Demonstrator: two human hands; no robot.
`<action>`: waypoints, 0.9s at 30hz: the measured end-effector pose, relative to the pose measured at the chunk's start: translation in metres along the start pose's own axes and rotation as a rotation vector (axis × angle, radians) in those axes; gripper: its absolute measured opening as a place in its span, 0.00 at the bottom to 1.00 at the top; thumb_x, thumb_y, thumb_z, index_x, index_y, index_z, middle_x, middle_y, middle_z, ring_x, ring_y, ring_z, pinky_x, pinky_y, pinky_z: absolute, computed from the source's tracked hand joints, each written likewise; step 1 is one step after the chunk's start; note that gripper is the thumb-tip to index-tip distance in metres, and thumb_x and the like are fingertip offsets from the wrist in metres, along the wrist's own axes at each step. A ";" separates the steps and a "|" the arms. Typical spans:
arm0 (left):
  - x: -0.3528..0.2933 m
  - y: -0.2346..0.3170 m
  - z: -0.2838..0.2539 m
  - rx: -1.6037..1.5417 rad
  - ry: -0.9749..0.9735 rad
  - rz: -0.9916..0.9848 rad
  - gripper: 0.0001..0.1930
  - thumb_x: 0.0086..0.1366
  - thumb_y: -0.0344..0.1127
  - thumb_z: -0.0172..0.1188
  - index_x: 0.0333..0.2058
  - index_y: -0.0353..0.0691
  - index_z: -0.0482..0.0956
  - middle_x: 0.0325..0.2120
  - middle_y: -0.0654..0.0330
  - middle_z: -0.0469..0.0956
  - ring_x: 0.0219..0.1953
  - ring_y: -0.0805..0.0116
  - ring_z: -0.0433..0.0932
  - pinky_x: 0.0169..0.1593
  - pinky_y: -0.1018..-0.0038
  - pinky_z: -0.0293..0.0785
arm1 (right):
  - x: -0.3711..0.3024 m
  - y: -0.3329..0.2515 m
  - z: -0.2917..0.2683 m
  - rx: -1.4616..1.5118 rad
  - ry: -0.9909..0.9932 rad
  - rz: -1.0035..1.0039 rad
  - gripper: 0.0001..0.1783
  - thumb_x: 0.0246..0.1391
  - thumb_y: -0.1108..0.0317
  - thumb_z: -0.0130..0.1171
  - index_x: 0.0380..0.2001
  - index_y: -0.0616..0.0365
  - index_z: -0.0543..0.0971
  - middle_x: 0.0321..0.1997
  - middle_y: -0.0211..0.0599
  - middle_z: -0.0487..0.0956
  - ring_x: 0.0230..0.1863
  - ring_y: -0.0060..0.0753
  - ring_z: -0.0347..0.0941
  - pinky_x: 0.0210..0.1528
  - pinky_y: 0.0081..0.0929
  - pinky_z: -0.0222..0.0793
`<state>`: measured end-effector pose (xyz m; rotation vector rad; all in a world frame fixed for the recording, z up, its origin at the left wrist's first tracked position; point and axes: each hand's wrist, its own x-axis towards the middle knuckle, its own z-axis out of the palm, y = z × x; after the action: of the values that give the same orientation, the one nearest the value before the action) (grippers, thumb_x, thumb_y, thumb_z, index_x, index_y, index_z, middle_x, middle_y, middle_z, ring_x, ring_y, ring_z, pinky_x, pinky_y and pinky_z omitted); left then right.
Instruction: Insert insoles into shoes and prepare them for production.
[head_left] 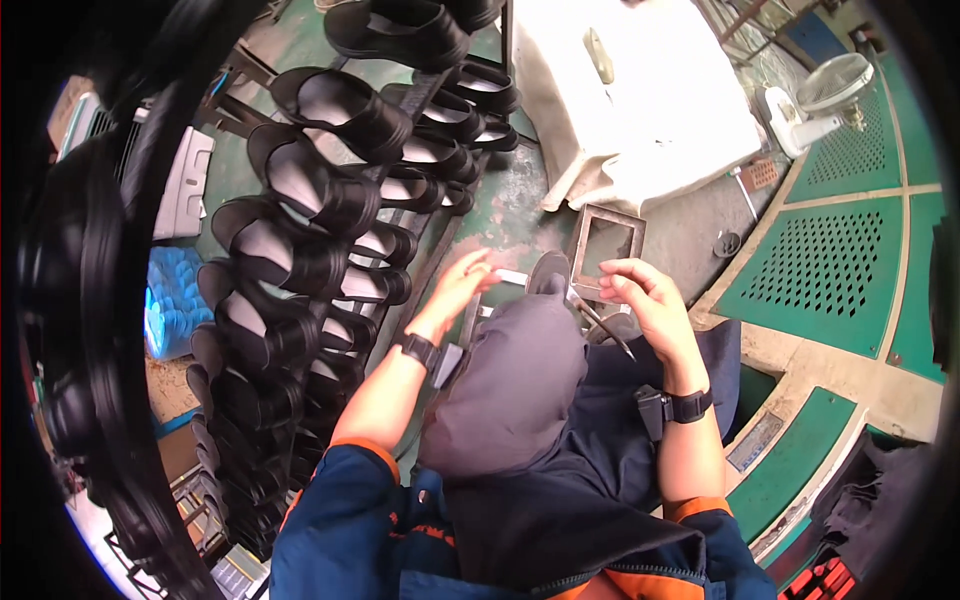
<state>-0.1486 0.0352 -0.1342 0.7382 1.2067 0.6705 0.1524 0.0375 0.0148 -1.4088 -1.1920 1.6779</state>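
Note:
My left hand (462, 288) is raised just left of my covered knee, its fingers stretched out to the right. A short white strip (513, 276) shows right at its fingertips; whether they touch it I cannot tell. On the other side of the knee my right hand (648, 305) hangs in the air, fingers curled loosely and apart from the thumb, with nothing visible in them. Between the hands a dark grey oval piece (547, 272) stands at the tip of the knee. A thin dark pointed rod (605, 328) slants down just left of my right hand.
A tall rack of black shoes (310, 180) runs along my left. Ahead is a table under a white cover (640, 90), with a rusty metal frame (608, 240) before it. A fan (835, 85) and green perforated panels (820, 270) stand right; blue bundles (172, 300) lie far left.

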 end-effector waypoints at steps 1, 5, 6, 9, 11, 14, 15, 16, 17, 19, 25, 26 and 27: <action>-0.020 0.011 0.005 0.005 -0.025 0.023 0.26 0.73 0.37 0.49 0.66 0.35 0.61 0.55 0.50 0.76 0.54 0.63 0.78 0.60 0.68 0.71 | 0.000 0.001 0.004 -0.002 -0.012 -0.013 0.15 0.65 0.66 0.54 0.50 0.64 0.78 0.41 0.37 0.81 0.42 0.28 0.79 0.49 0.25 0.72; -0.090 0.056 0.010 0.100 -0.032 0.322 0.20 0.72 0.34 0.52 0.60 0.33 0.70 0.52 0.52 0.79 0.52 0.65 0.78 0.59 0.69 0.71 | -0.003 0.001 0.010 -0.007 0.006 -0.028 0.16 0.65 0.63 0.54 0.50 0.63 0.78 0.42 0.38 0.81 0.42 0.29 0.79 0.49 0.26 0.73; -0.109 0.080 0.018 0.114 -0.007 0.389 0.19 0.71 0.30 0.53 0.58 0.33 0.72 0.50 0.53 0.79 0.53 0.66 0.78 0.59 0.70 0.70 | -0.005 -0.002 0.008 0.006 0.023 -0.045 0.17 0.65 0.62 0.53 0.50 0.62 0.79 0.42 0.38 0.82 0.42 0.29 0.79 0.49 0.26 0.74; -0.140 0.136 0.048 0.402 -0.089 0.589 0.21 0.68 0.29 0.55 0.59 0.36 0.72 0.51 0.54 0.79 0.55 0.66 0.76 0.61 0.69 0.68 | -0.019 -0.018 -0.004 0.077 0.109 -0.063 0.16 0.66 0.63 0.53 0.49 0.63 0.79 0.41 0.37 0.82 0.41 0.26 0.79 0.47 0.24 0.75; -0.145 0.155 0.069 0.650 -0.188 0.763 0.23 0.64 0.29 0.57 0.58 0.36 0.73 0.52 0.53 0.79 0.56 0.61 0.75 0.62 0.66 0.67 | -0.024 -0.043 -0.009 0.068 0.091 -0.163 0.18 0.67 0.62 0.52 0.50 0.63 0.79 0.42 0.39 0.83 0.42 0.28 0.80 0.47 0.25 0.76; -0.130 0.146 0.099 0.981 -0.243 0.939 0.20 0.62 0.35 0.62 0.53 0.38 0.77 0.50 0.53 0.79 0.57 0.52 0.75 0.63 0.60 0.66 | -0.022 -0.081 -0.024 0.064 -0.115 -0.357 0.19 0.63 0.57 0.57 0.48 0.60 0.80 0.45 0.36 0.81 0.42 0.28 0.80 0.44 0.27 0.76; -0.124 0.140 0.108 1.188 -0.189 1.076 0.18 0.59 0.36 0.63 0.48 0.39 0.80 0.47 0.53 0.80 0.55 0.50 0.75 0.63 0.57 0.66 | -0.044 -0.124 -0.024 -0.102 -0.126 -0.412 0.20 0.60 0.54 0.58 0.46 0.59 0.80 0.42 0.33 0.81 0.41 0.27 0.80 0.43 0.27 0.75; -0.126 0.139 0.124 1.376 -0.135 1.136 0.16 0.57 0.37 0.64 0.43 0.38 0.81 0.43 0.53 0.81 0.52 0.50 0.76 0.61 0.55 0.66 | -0.056 -0.147 -0.039 -0.235 -0.119 -0.479 0.20 0.59 0.54 0.58 0.45 0.59 0.81 0.41 0.34 0.82 0.39 0.26 0.80 0.43 0.28 0.75; -0.125 0.132 0.129 1.436 -0.057 1.180 0.15 0.55 0.37 0.63 0.41 0.38 0.82 0.41 0.52 0.81 0.49 0.50 0.77 0.60 0.55 0.66 | -0.075 -0.171 -0.054 -0.427 -0.101 -0.568 0.18 0.59 0.58 0.58 0.45 0.60 0.81 0.37 0.36 0.83 0.37 0.25 0.79 0.44 0.27 0.75; -0.123 0.123 0.128 1.429 -0.032 1.182 0.14 0.56 0.36 0.62 0.40 0.37 0.82 0.41 0.51 0.81 0.49 0.49 0.77 0.59 0.55 0.67 | -0.115 -0.202 -0.089 -0.700 -0.039 -0.554 0.20 0.58 0.55 0.58 0.44 0.60 0.82 0.37 0.37 0.83 0.37 0.28 0.79 0.44 0.29 0.74; -0.140 0.125 0.115 1.267 0.039 1.213 0.11 0.63 0.32 0.60 0.42 0.34 0.83 0.41 0.49 0.83 0.45 0.51 0.80 0.54 0.63 0.73 | -0.321 -0.211 -0.209 -0.793 0.190 -0.340 0.23 0.61 0.54 0.58 0.50 0.62 0.80 0.43 0.38 0.83 0.41 0.28 0.79 0.45 0.27 0.74; -0.140 0.125 0.113 1.286 0.055 1.203 0.11 0.63 0.32 0.60 0.42 0.34 0.83 0.41 0.49 0.83 0.45 0.52 0.80 0.54 0.63 0.73 | -0.358 -0.195 -0.232 -0.704 0.288 -0.316 0.23 0.62 0.54 0.58 0.51 0.61 0.79 0.43 0.36 0.82 0.41 0.26 0.78 0.46 0.25 0.74; -0.138 0.125 0.114 1.302 0.067 1.194 0.11 0.63 0.32 0.60 0.42 0.34 0.83 0.41 0.49 0.83 0.45 0.52 0.80 0.54 0.63 0.73 | -0.398 -0.179 -0.254 -0.697 0.443 -0.268 0.22 0.62 0.55 0.58 0.52 0.60 0.79 0.44 0.33 0.82 0.41 0.24 0.78 0.46 0.24 0.74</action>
<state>-0.0771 -0.0156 0.0654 2.6512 1.0837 0.7803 0.4738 -0.1879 0.3324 -1.7923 -1.6764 0.7198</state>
